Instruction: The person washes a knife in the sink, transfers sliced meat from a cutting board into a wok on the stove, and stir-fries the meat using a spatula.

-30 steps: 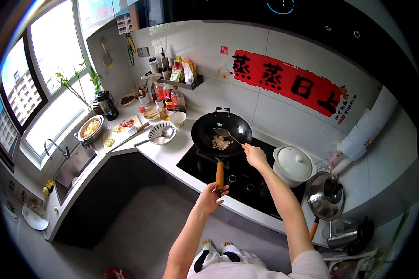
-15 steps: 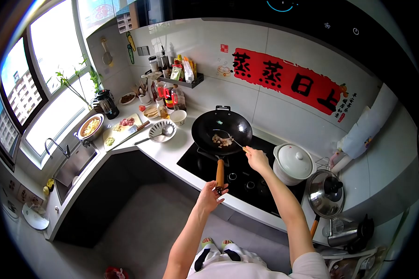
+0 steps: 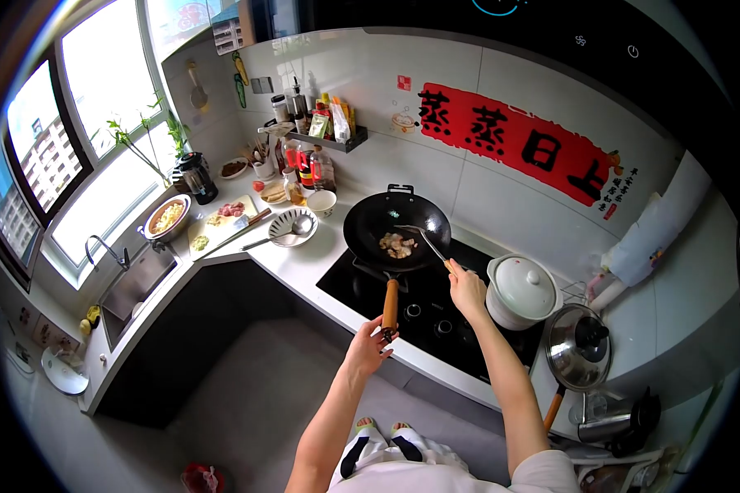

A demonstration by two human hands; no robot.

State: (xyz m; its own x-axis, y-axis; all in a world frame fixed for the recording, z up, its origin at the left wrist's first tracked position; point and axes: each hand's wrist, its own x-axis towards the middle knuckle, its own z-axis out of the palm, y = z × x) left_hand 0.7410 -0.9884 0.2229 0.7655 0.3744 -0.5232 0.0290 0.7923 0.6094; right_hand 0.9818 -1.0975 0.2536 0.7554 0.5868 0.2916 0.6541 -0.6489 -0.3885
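Observation:
A black wok [image 3: 362,220] sits on the left part of the cooktop, its wooden handle [image 3: 390,304] pointing toward me. Small pieces of meat [image 3: 398,245] lie in the bottom of it. My left hand [image 3: 368,347] has its fingers curled round the tip of that handle. In my right hand [image 3: 466,289] is a spatula [image 3: 432,246], gripped by its handle. The spatula's metal blade is inside the wok, just above and to the right of the meat.
A white lidded pot [image 3: 521,289] stands right of the wok, beside a glass lid [image 3: 578,347]. To the left are a striped bowl [image 3: 293,227] with a ladle, a cutting board [image 3: 224,222] with chopped food, and a sink [image 3: 138,287]. Sauce bottles [image 3: 314,168] stand behind.
The spatula blade has moved up and away from the meat, and my right hand has shifted slightly right and down. The meat pieces show more fully. My left hand stays at the wok handle.

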